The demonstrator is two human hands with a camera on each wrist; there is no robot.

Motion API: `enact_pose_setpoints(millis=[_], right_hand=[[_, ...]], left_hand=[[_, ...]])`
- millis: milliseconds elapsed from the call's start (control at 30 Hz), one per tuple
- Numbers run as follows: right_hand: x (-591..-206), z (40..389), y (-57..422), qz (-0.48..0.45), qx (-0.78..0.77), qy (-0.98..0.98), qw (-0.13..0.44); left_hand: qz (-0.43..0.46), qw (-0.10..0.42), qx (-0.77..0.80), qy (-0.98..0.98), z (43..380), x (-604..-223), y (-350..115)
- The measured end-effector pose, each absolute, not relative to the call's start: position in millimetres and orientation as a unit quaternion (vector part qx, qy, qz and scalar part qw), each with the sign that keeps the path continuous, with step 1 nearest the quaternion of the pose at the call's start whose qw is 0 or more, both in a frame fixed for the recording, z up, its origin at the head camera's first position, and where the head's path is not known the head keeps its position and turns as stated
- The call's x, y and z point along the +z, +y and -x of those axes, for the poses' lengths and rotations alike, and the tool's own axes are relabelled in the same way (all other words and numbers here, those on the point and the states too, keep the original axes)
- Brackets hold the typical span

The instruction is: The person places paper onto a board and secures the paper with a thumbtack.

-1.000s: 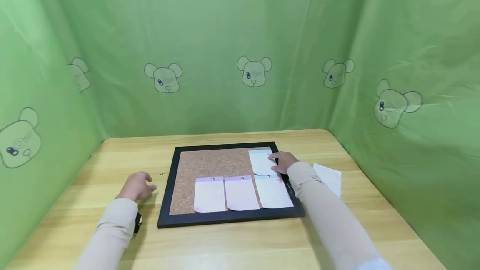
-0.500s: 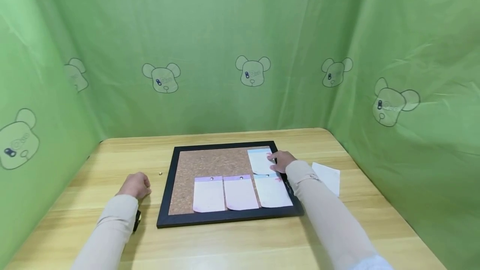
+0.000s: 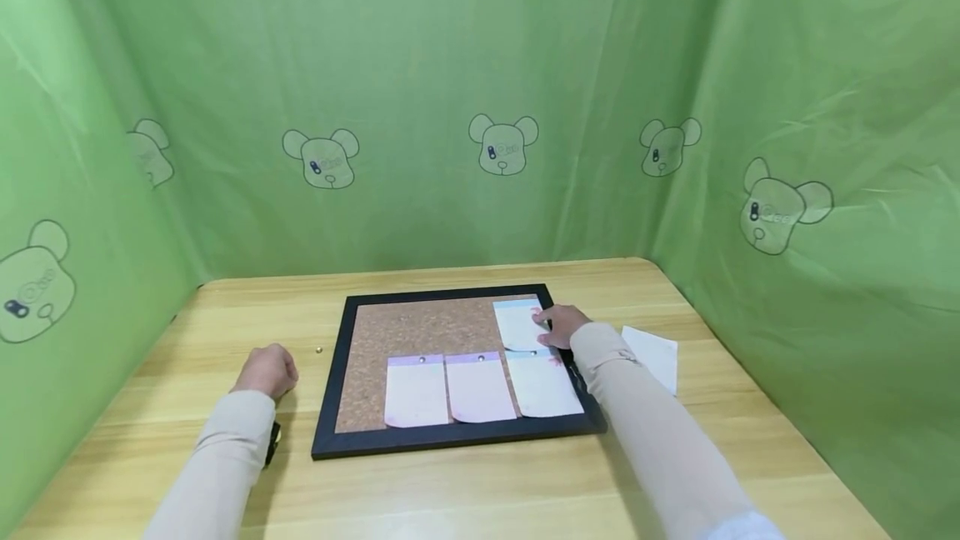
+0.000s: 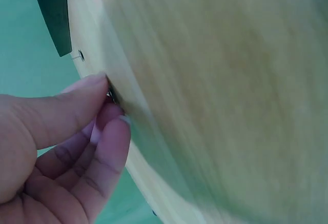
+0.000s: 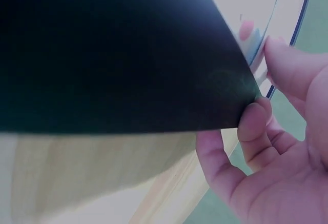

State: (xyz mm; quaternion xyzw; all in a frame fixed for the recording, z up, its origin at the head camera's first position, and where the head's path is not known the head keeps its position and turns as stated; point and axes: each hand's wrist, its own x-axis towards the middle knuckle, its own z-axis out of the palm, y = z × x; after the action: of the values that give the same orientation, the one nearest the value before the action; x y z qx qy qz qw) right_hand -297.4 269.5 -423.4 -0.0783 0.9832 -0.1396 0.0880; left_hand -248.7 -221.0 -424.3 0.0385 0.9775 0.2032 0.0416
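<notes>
My left hand (image 3: 267, 371) is low over the table, left of the framed cork board (image 3: 420, 323). Thumb and fingertip pinch a small metallic thumbtack (image 4: 112, 93) against the wood, mostly hidden by them. Another thumbtack (image 3: 318, 349) lies between that hand and the board. My right hand (image 3: 564, 327) rests over the board's right edge, its fingertips touching the blue-topped note sheet (image 3: 515, 326) at the upper right. In the right wrist view several fingers touch the dark frame (image 5: 128, 70), while the thumb lies at the sheet.
Along the board's lower part, two purple-topped sheets (image 3: 416, 394) (image 3: 482, 390) and a blue-topped sheet (image 3: 545, 386) are each held by a tack. A loose white sheet (image 3: 651, 359) lies right of my right forearm. Green curtains (image 3: 420, 48) surround the wooden table (image 3: 420, 498).
My left hand's fingers have closed together and drawn slightly back left, now pinching a thumbtack. The right hand has stayed in place on the upper right sheet.
</notes>
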Motion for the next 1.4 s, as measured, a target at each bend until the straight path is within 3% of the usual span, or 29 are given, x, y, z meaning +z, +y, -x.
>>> enact_pose_setpoints(millis=[533,967,1400], right_hand=[[-423,297,273,0.048,-0.182,0.976,0.11],[-426,292,269,0.057,-0.186,0.977,0.088],[-428,289,267,0.072,-0.178,0.978,0.08]], left_hand=[[-0.004,0.065,0.241,0.968,253,-424,-212],[-0.054,0.005,0.29,0.956,262,-416,-184],[-0.07,-0.013,0.332,0.94,275,-408,-149]])
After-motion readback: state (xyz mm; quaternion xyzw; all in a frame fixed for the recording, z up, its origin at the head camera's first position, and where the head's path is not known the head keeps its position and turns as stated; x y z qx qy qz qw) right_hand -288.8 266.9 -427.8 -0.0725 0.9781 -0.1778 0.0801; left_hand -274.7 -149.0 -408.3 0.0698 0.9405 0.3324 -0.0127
